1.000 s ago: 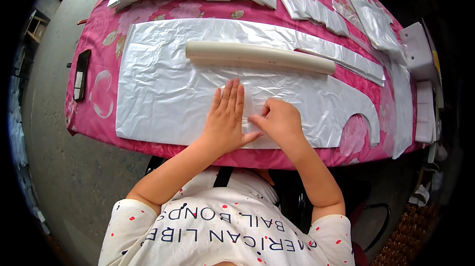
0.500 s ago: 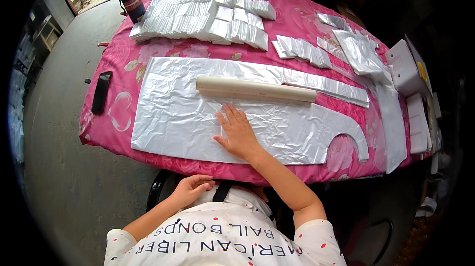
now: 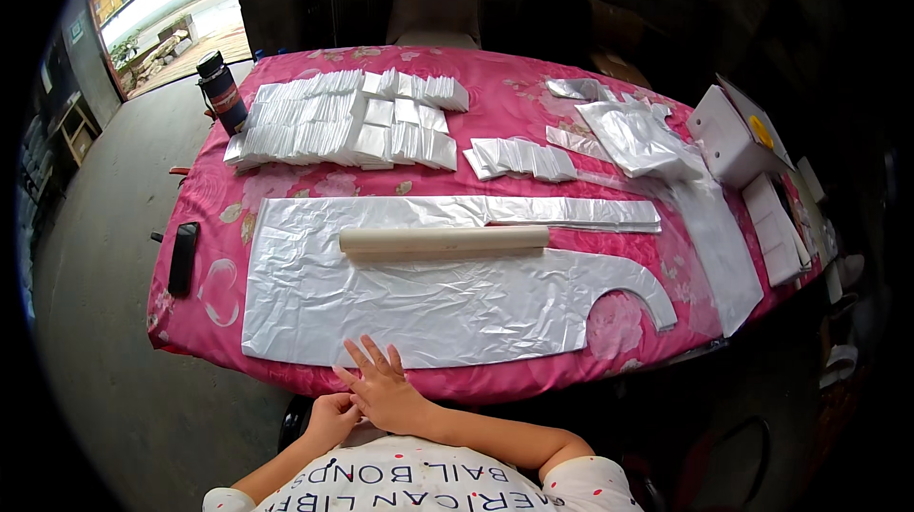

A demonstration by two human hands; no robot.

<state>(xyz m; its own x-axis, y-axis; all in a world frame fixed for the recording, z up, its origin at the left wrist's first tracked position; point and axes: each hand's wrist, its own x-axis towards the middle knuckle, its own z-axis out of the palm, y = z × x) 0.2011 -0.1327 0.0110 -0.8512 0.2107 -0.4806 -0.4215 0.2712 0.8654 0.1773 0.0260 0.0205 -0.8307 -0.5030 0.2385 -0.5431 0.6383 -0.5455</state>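
My right hand (image 3: 386, 392) is open with its fingers spread, their tips over the front edge of a flat pile of white plastic sheets (image 3: 428, 302). The pile has a rounded cut-out and a curved strap at its right end, like disposable aprons. Close against the right hand, near my lap, my left hand (image 3: 332, 419) has its fingers curled together; whatever they hold, if anything, is hidden. A pale beige tube (image 3: 443, 240) lies lengthwise on the sheets, apart from both hands.
Several folded white packets (image 3: 314, 121) stand in rows at the back left, with a smaller row (image 3: 522, 160) right of them. A dark bottle (image 3: 222, 96) and a phone (image 3: 184, 259) are at the left. Loose clear plastic (image 3: 638, 140) and a white box (image 3: 728, 140) occupy the right.
My right hand has drawn back from the middle of the sheets to their front edge, beside my left hand. The view has tilted up; the tube still lies on the sheets.
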